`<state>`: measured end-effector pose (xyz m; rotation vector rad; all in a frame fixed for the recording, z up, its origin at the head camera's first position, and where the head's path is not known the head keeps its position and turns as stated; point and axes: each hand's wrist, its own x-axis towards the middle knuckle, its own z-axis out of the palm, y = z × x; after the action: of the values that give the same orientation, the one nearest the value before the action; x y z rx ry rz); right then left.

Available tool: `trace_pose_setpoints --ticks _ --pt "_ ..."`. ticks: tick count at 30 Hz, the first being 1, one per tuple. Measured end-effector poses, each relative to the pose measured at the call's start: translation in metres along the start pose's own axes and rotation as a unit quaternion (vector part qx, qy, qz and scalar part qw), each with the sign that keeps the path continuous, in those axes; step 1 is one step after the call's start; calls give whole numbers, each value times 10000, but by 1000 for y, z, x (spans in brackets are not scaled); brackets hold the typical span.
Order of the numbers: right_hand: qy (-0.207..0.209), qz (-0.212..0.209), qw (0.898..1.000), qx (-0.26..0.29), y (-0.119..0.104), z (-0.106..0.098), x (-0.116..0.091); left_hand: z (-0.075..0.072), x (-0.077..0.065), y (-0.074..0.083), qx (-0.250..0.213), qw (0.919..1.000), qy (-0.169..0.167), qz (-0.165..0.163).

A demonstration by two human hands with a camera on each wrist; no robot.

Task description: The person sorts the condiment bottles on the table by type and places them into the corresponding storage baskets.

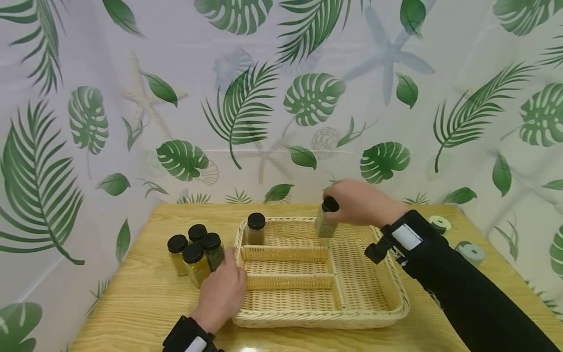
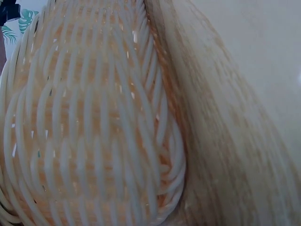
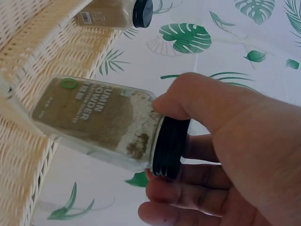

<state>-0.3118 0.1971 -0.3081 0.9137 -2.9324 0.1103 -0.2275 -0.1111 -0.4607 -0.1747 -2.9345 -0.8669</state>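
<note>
By its black lid, my right hand [image 1: 358, 203] holds a spice jar [image 3: 94, 117] over the back of a wicker basket [image 1: 321, 320]. "Powder" reads on the clear jar, which holds brownish powder; in the right wrist view the thumb presses near the lid and the fingers curl under it. My left hand [image 1: 222, 293] grips the basket's left side, its fingertips hidden there; the left wrist view shows only woven wall and table. Another black-lidded jar [image 1: 256, 230] stands in the back left compartment.
Several black-lidded jars [image 1: 198, 266] with yellow and dark contents stand left of the basket, close to my left hand. Dividers [image 1: 288, 282] split the basket into compartments. Two pale rolls [image 1: 470, 253] lie right of it on the wooden table [image 1: 132, 293]. A leaf-printed cloth [image 1: 264, 122] hangs behind.
</note>
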Motion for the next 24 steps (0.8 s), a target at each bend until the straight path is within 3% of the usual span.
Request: trace_pose_setpoints --ticks 11,19,24 --pt "-301 -209 9992 175 -19 22 29 7 1 8 -175 9998 -52 -93" --pt "-411 -301 9986 148 -34 50 50 3 0 3 -59 9996 -106 -263" --pt "-456 -360 9980 261 -41 58 59 1 1 0 -66 9996 -141 -254"
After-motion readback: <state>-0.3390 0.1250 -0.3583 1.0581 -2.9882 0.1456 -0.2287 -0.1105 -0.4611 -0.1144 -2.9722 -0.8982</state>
